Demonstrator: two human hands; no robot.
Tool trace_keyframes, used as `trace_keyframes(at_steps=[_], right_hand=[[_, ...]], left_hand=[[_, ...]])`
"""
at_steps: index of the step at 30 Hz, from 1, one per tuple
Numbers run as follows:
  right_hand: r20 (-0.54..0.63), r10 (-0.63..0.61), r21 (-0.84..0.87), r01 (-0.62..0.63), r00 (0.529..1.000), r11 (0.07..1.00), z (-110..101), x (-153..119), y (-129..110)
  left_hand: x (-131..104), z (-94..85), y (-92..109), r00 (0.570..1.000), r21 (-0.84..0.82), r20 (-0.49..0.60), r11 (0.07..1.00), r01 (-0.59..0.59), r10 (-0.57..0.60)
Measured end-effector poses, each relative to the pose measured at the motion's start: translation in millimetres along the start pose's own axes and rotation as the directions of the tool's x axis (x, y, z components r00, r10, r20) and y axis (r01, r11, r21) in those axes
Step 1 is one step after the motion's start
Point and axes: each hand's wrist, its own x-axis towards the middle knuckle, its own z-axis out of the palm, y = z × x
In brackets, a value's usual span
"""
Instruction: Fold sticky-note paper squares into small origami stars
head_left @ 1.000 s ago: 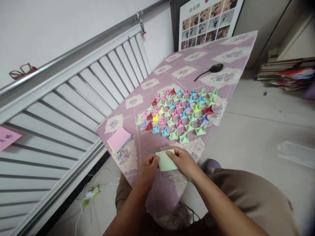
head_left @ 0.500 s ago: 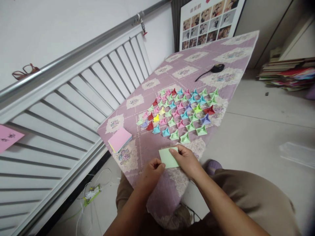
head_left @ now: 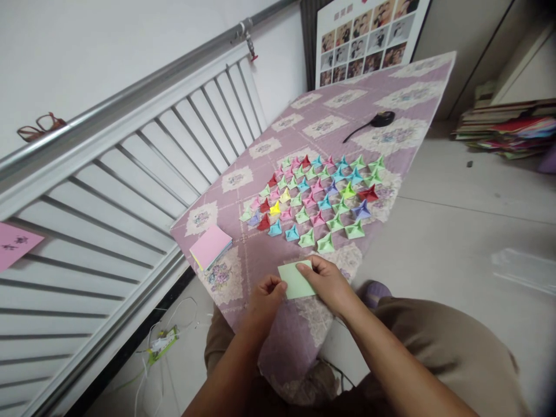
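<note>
A flat square of light green paper (head_left: 296, 282) is held in front of me, over the near part of the table. My left hand (head_left: 268, 294) pinches its left edge between thumb and fingers. At the right, my right hand (head_left: 326, 282) grips the paper with the thumb on top and the fingers behind. Just beyond lie rows of small folded paper boats (head_left: 325, 243) in green, pink, blue, red, yellow and purple. To the left rests a stack of square paper (head_left: 211, 246) with a pink sheet on top.
A purple flowered cloth covers the table (head_left: 269, 249). A black round object with a strap (head_left: 382, 119) lies towards the far side. A white radiator (head_left: 130, 179) runs along the left. Piled papers (head_left: 504, 130) stand on the floor at right.
The whole view has shifted very slightly. Both hands keep their hold on the green paper, almost unmoved.
</note>
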Motion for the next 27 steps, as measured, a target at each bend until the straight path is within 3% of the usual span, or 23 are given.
trace_keyframes(at_steps=[11,18,20,25,27], right_hand=[[0.017,-0.016,0.003,0.016,1.000,1.000,0,0,0],[0.038,-0.013,-0.041,0.014,0.999,0.999,1,-1,1],[0.025,-0.024,-0.056,0.025,0.999,0.998,0,-2,0],[0.013,-0.014,-0.007,0.014,1.000,1.000,0,-3,-2],[0.003,0.003,0.045,-0.004,1.000,0.999,1,-3,-1]], left_hand=[[1,0.6,0,0.999,-0.035,-0.033,0.999,-0.037,0.036],[1,0.7,7,0.990,-0.028,-0.123,0.997,-0.073,0.069],[-1,0.5,6,0.993,-0.003,-0.094,0.997,-0.073,0.073],[-4,0.0,-1,0.990,0.028,0.141,0.999,0.017,-0.021],[-4,-0.5,-4,0.986,0.047,0.165,0.999,0.023,-0.031]])
